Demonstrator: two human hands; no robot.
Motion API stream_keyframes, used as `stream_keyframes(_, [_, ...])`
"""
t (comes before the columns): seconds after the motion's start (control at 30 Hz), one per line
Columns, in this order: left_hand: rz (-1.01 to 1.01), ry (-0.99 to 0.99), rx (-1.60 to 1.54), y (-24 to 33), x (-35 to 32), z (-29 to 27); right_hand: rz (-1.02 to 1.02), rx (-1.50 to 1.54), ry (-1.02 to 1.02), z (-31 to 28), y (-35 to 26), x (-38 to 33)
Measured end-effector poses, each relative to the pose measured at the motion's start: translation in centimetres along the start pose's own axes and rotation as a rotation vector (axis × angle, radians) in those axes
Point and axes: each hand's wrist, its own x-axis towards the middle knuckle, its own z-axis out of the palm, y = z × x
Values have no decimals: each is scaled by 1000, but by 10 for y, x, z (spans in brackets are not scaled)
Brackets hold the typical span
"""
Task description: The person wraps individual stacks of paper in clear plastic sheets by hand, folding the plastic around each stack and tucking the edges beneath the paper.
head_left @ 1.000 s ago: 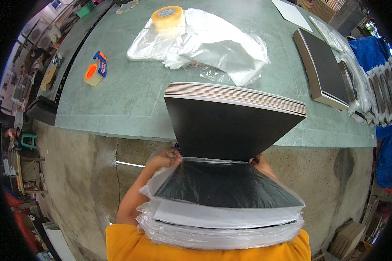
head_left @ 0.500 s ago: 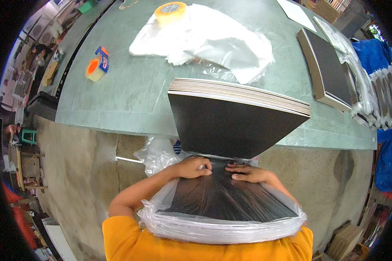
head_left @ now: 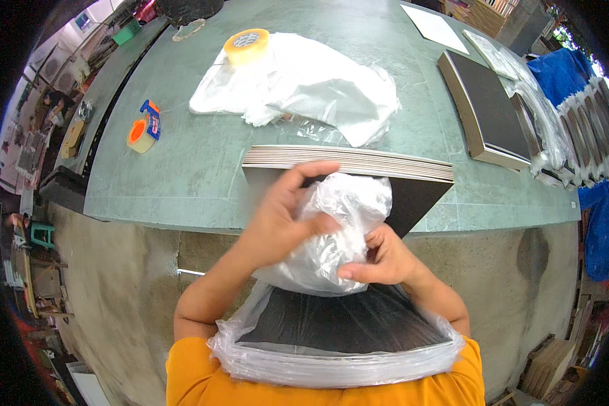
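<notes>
Clear plastic bag (head_left: 331, 230) bunched over near end of black board stack (head_left: 348, 162), stack propped on green desk (head_left: 196, 162) edge and against chest. Left hand (head_left: 284, 216) and right hand (head_left: 379, 257) both clenched on bag film. Risks judged: thin film torn on board corner; stack slid off desk edge if pulled unevenly. Tape rolls (head_left: 142, 132) well apart.

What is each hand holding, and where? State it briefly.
Both the left hand and right hand grip the bunched loose end of the clear plastic bag over the black boards.
</notes>
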Motion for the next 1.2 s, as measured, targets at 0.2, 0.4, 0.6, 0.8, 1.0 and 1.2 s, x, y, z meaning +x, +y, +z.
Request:
stream_keyframes(0.2, [-1, 57, 162, 1, -9, -19, -56, -219, -91, -16, 7, 0])
stream_keyframes(0.4, [-246, -179, -180, -14, -15, -6, -183, -242, 391, -11, -23, -4])
stream_keyframes(0.6, [-30, 47, 42, 0, -19, -32, -261, 252, 42, -30, -40, -9])
stream_keyframes(0.8, [-59, 234, 106, -6, -17, -28, -88, -121, 17, -20, -27, -10])
stream_keyframes(1.0, [301, 472, 785, 2, -18, -29, 5, -238, 211, -18, -26, -9])
stream_keyframes(1.2, [50, 30, 370, 22, -18, 38, -39, 74, 192, -7, -15, 12])
